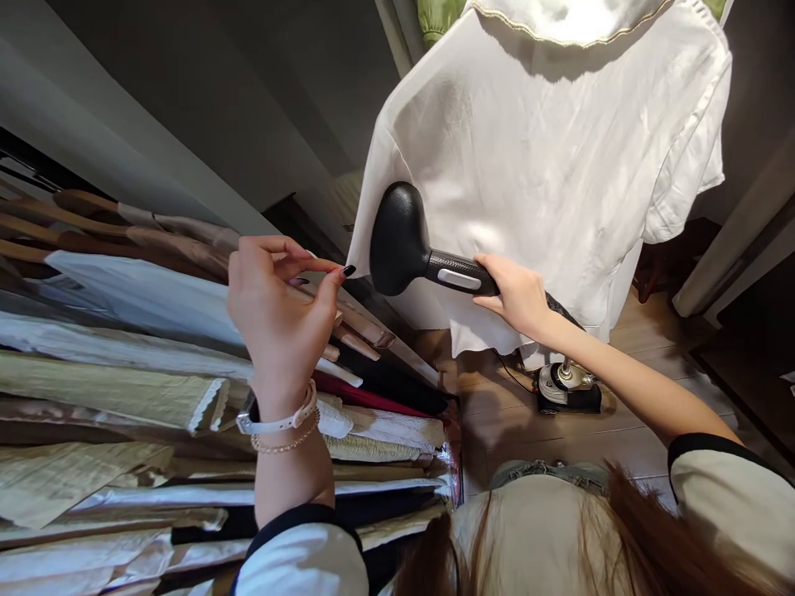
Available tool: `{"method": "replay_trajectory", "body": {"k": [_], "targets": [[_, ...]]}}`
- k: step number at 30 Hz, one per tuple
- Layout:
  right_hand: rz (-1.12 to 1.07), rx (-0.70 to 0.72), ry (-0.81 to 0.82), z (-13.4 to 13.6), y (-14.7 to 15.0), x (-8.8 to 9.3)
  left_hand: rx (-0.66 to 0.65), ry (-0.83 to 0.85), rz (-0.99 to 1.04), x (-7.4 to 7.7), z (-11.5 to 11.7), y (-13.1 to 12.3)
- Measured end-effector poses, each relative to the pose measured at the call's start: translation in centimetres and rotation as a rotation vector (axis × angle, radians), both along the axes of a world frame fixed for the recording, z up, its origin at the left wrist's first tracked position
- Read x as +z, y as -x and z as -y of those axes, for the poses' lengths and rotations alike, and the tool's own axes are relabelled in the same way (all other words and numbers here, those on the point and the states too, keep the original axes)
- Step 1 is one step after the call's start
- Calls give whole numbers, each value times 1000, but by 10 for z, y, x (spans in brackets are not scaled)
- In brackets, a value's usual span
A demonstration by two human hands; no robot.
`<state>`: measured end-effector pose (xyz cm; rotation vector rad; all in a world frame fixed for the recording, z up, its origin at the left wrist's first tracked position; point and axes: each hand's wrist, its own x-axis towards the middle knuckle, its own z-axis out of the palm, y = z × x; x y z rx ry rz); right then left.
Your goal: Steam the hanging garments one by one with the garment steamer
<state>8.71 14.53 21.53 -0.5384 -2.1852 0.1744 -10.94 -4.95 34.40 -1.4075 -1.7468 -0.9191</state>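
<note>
While loose brown hair (633,530) hangs nearest, over the wearer's pale top (527,538), the left wrist, with its white watch strap (279,425) and chain bracelet (286,448), rises before a packed row of hanging clothes (142,381) that crowds the left side. The left hand (279,306) is narrowed to a pinch, thumb and forefinger on the sleeve edge of a white shirt (559,165). The right hand (518,298) is wrapped round the handle of a black garment steamer (401,240), whose head overlaps that sleeve and hides part of it; whether it touches the cloth, I cannot tell. A dark hose (562,310) runs behind the right forearm, which blocks most of it. Wooden hangers (84,201) carry clothes at far left. The shirt hangs in front of both hands, and below it a machine base (565,389) stands on the wooden floor (639,414). Green cloth (438,18) shows behind the shirt.
</note>
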Motion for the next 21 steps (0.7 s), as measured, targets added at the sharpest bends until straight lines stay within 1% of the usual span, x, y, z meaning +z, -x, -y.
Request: {"method": "replay_trajectory", "body": {"k": [3,10,14,18,21], "targets": [[-13,15,-8,1,1,-2,5,-22,-14,0,-1,-1],[-39,62,17,2,5,-5,-4,-16,6,0,-2,-3],[-34,23,22,3,6,-5,10,-12,8,-1,-2,0],[-27,61,39,7,6,-5,4,-23,17,-1,-2,0],[-5,27,45,8,7,-3,2,-29,8,-1,-1,-2]]}}
